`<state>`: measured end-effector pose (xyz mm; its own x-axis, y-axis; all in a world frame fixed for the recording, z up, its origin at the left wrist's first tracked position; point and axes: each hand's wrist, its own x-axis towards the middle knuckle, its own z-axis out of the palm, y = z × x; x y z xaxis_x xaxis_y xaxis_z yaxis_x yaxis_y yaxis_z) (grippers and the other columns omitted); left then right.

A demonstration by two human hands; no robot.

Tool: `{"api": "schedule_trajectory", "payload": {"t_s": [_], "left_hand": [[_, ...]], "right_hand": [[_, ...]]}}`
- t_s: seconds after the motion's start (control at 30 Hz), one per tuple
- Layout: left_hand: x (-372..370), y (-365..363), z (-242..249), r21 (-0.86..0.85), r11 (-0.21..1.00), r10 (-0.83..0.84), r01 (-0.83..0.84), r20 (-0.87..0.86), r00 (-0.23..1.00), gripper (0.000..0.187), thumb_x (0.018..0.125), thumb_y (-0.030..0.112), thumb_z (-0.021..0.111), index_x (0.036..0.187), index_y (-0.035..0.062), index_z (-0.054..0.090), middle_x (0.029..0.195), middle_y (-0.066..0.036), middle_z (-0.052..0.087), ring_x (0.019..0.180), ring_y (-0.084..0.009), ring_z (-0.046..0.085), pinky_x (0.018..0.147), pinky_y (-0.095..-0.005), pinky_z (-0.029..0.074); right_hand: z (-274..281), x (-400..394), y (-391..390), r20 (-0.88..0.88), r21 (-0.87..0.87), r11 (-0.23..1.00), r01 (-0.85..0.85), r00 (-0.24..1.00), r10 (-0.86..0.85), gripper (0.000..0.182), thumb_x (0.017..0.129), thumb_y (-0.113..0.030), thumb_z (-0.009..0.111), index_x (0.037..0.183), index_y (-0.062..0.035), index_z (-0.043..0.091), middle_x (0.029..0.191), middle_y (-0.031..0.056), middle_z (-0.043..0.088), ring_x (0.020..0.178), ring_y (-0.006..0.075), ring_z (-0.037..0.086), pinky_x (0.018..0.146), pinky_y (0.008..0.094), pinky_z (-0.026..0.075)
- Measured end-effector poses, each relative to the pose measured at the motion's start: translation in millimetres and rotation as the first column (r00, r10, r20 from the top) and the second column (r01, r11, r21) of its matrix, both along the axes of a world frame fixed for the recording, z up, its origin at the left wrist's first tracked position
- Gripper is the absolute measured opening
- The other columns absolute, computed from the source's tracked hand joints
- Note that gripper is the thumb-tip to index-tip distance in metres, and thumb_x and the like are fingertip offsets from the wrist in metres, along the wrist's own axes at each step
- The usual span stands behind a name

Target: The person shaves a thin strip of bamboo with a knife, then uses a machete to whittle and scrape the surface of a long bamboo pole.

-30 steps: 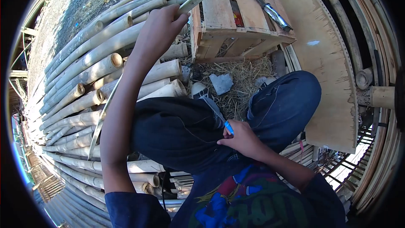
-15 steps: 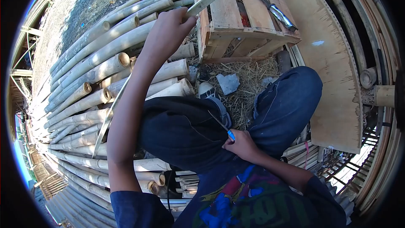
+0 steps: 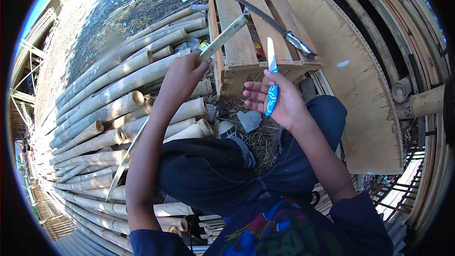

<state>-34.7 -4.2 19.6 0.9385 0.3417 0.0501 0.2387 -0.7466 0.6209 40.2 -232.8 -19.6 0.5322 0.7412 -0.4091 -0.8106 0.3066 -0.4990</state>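
My left hand is closed around a long, flat bamboo strip. One end of it points up over the crate, and the other runs back behind my forearm, above the bamboo poles. In my right hand is a small knife with a blue and white patterned handle. The thumb presses on the handle while the other fingers are partly spread. Its bright blade points up and away from me, in front of the slatted wooden crate. A long dark-bladed machete lies on the crate.
Cut bamboo poles are stacked at the left, their ends facing me. A plywood sheet leans on the right beside bamboo framing. A grey stone lies on straw near my shoe.
My right hand has risen from my lap with the knife, turning palm up, and is now by the crate. My left hand still grips the strip, slightly lower in view.
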Motion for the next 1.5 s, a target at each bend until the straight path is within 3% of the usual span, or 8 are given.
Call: {"api": "schedule_trajectory", "payload": {"t_s": [0.07,0.33,0.4,0.57,1.1,1.2,1.3,1.5], "left_hand": [[1,2,-2,0.017,1.0,-0.01,0.01,0.001,1.0,0.037,0.091,0.029,0.057,0.079,-0.0064,0.054,0.057,-0.013,0.05,0.052,-0.0195,0.045,0.054,-0.0381,0.037],[-1,13,-11,0.008,1.0,-0.027,0.027,-0.035,0.999,0.039,0.091,0.031,0.059,0.079,-0.0062,0.056,0.056,-0.01,0.05,0.053,-0.0155,0.044,0.054,-0.0362,0.038],[-1,11,-7,-0.105,0.994,0.005,-0.013,-0.077,0.997,0.039,0.09,0.03,0.059,0.081,-0.0077,0.054,0.062,-0.024,0.053,0.059,-0.0382,0.052,0.061,-0.0454,0.041],[2,13,-13,-0.126,0.992,-0.022,0.01,-0.092,0.996,0.036,0.091,0.029,0.058,0.081,-0.005,0.057,0.058,-0.008,0.051,0.054,-0.0135,0.046,0.054,-0.0344,0.039],[7,15,-14,-0.223,0.969,0.069,-0.108,-0.175,0.982,0.032,0.09,0.028,0.06,0.081,-0.0028,0.058,0.056,-0.002,0.049,0.051,-0.009,0.044,0.047,-0.0298,0.035],[5,12,-7,-0.211,0.966,0.118,-0.146,-0.143,0.983,0.033,0.09,0.029,0.06,0.082,-0.0035,0.059,0.056,-0.002,0.048,0.051,-0.009,0.043,0.048,-0.0301,0.035],[4,17,-9,-0.169,0.98,0.087,-0.106,-0.115,0.99,0.036,0.091,0.03,0.059,0.084,-0.006,0.059,0.053,-0.009,0.051,0.044,-0.0163,0.054,0.047,-0.0342,0.043],[4,24,-13,-0.143,0.983,0.106,-0.117,-0.082,0.991,0.036,0.09,0.031,0.06,0.087,-0.0051,0.062,0.054,-0.01,0.053,0.047,-0.0174,0.055,0.05,-0.0345,0.043]], "right_hand": [[11,35,5,-0.15,0.178,0.983,-0.053,0.985,0.081,0.037,0.092,-0.036,0.056,0.066,-0.0119,0.046,0.094,0.0184,0.062,0.089,0.0299,0.063,0.082,0.0461,0.053],[54,147,66,0.134,0.007,0.976,-0.219,0.967,0.216,0.042,0.095,-0.041,0.05,0.064,-0.0122,0.048,0.085,0.0128,0.059,0.073,0.0234,0.057,0.069,0.0397,0.051],[50,161,77,0.133,-0.009,0.978,-0.21,0.969,0.21,0.041,0.094,-0.04,0.049,0.064,-0.0131,0.049,0.082,0.0104,0.057,0.07,0.0213,0.055,0.065,0.0377,0.048],[7,178,92,0.013,0.073,0.975,-0.209,0.978,0.209,0.039,0.093,-0.04,0.05,0.065,-0.0128,0.048,0.074,0.0079,0.054,0.062,0.0189,0.052,0.06,0.0355,0.045],[-1,160,84,0.175,-0.119,0.949,-0.292,0.935,0.31,0.033,0.092,-0.039,0.057,0.074,-0.0119,0.05,0.076,0.006,0.056,0.063,0.0183,0.054,0.06,0.0335,0.046],[7,147,84,0.426,-0.265,0.939,-0.221,0.846,0.32,0.034,0.093,-0.04,0.058,0.076,-0.0109,0.051,0.07,0.0017,0.053,0.06,0.0128,0.051,0.057,0.03,0.044],[8,131,90,0.848,-0.396,0.918,0.01,0.387,0.362,0.049,0.092,-0.05,0.056,0.072,-0.005,0.054,0.055,-0.0014,0.047,0.048,0.0103,0.046,0.047,0.0322,0.039],[21,90,87,0.902,-0.416,0.889,0.19,-0.037,0.43,0.057,0.095,-0.049,0.049,0.069,0.0006,0.055,0.052,0.0106,0.051,0.047,0.0239,0.051,0.051,0.0403,0.04]]}}
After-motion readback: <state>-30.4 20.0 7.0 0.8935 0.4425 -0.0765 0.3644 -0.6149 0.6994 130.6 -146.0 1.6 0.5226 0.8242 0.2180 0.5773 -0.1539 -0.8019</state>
